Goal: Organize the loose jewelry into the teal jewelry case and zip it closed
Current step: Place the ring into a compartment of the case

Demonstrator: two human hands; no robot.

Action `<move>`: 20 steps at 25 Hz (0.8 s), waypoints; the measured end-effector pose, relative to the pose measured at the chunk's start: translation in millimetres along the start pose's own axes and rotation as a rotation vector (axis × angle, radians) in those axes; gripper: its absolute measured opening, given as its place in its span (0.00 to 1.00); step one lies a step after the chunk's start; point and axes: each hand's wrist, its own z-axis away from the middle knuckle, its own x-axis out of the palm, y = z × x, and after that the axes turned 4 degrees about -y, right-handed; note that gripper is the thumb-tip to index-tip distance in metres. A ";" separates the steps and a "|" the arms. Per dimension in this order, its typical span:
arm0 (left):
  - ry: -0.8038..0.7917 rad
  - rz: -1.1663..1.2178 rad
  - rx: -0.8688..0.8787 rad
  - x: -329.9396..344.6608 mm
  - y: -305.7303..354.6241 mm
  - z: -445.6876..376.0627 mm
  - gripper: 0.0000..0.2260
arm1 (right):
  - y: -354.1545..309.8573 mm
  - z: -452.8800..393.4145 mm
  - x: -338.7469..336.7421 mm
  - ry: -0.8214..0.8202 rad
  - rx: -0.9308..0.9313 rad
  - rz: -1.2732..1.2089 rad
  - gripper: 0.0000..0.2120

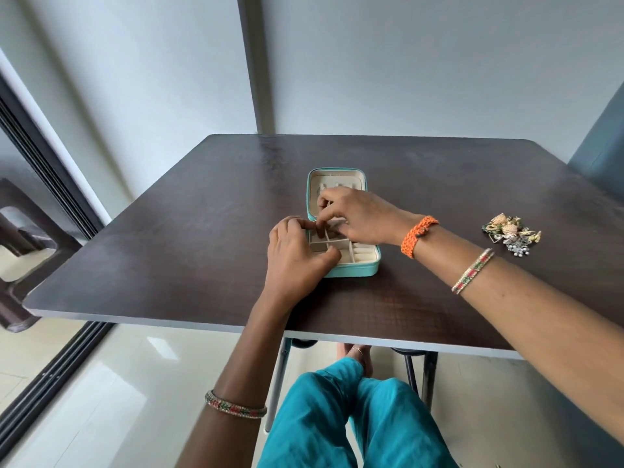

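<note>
Head view: one open teal case (341, 271), two curled hands, grasp unclear, one jewelry pile (511, 235).

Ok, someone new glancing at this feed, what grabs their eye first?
The open teal jewelry case mid-table, with the left hand and right hand meeting over its cream compartments. Next, the pile of loose jewelry lying apart near the dark table's right edge.

You have nothing to read here: no lettering, label, brand mark, number or sign shows on any surface in your view.
</note>
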 end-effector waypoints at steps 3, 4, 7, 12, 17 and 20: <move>-0.007 -0.002 0.006 0.5 -1.4 0.9 0.27 | 0.4 3.0 2.3 0.054 -0.083 0.055 0.11; -0.005 -0.003 0.004 0.6 -0.5 0.9 0.28 | 1.4 4.5 3.2 0.093 -0.098 0.063 0.11; 0.024 -0.024 -0.024 0.4 2.8 -1.0 0.30 | 0.2 8.4 3.2 0.147 -0.070 0.057 0.12; 0.037 -0.076 -0.075 1.8 5.5 0.1 0.31 | -2.4 8.9 2.1 0.143 -0.012 0.043 0.12; 0.032 -0.083 -0.081 2.6 4.5 -1.5 0.32 | -0.8 10.5 0.3 0.109 -0.024 0.044 0.11; 0.022 -0.074 -0.067 3.6 4.0 -0.3 0.31 | -2.2 7.3 -0.1 0.093 -0.055 0.083 0.12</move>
